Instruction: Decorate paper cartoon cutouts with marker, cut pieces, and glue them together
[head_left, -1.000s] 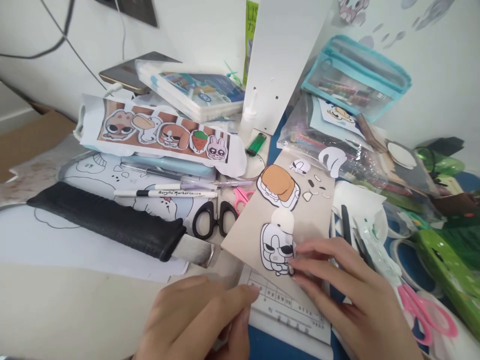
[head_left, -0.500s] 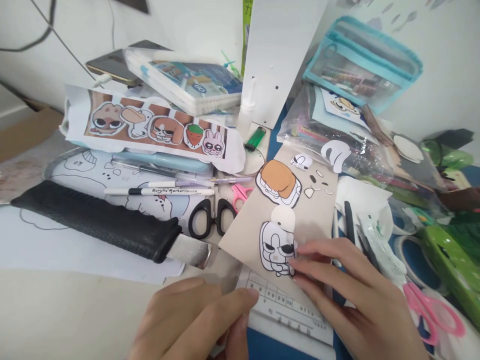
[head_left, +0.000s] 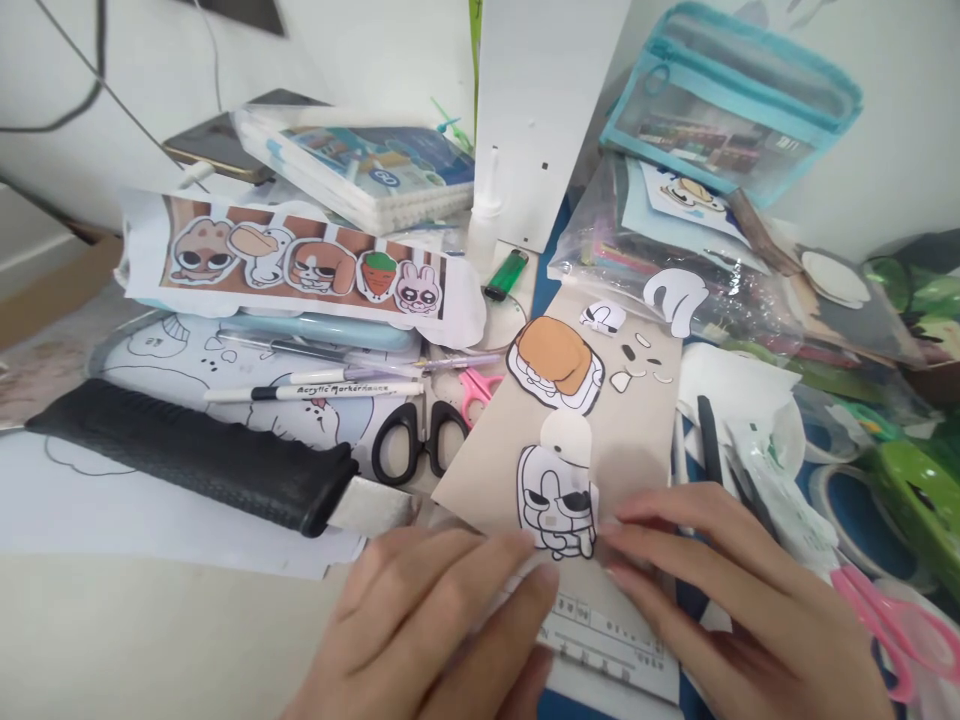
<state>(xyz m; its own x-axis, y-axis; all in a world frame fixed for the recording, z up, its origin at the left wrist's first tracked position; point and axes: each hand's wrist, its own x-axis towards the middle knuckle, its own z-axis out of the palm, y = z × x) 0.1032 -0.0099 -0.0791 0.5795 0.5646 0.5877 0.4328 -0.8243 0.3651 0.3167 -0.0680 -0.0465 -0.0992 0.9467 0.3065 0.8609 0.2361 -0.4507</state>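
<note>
On a beige card (head_left: 480, 470) lies a black-and-white paper cutout (head_left: 556, 505) of a scowling cartoon animal. My left hand (head_left: 442, 620) reaches to its lower left edge, fingers stretched and close together. To the right of the cutout is my right hand (head_left: 742, 600), its fingers apart and the tips at or just off the paper edge. Farther up the card are a round white paper piece (head_left: 566, 438), a brown-and-white cutout (head_left: 556, 362), a small cutout with eyes (head_left: 602, 317), a curved white piece (head_left: 677, 300) and several tiny face pieces.
Black-handled scissors (head_left: 421, 442), a black-gripped tool (head_left: 195, 455), a marker (head_left: 315, 390) and a printed picture strip (head_left: 300, 265) lie left. A green lighter (head_left: 508, 275) is behind the card. Pink scissors (head_left: 896, 620), tape rolls (head_left: 866, 525) and a teal-trimmed pouch (head_left: 731, 110) are at right.
My left hand has moved right and up, bringing its fingertips to the cutout's lower edge. My right hand has shifted slightly right, and its fingertips have drawn a little away from the cutout.
</note>
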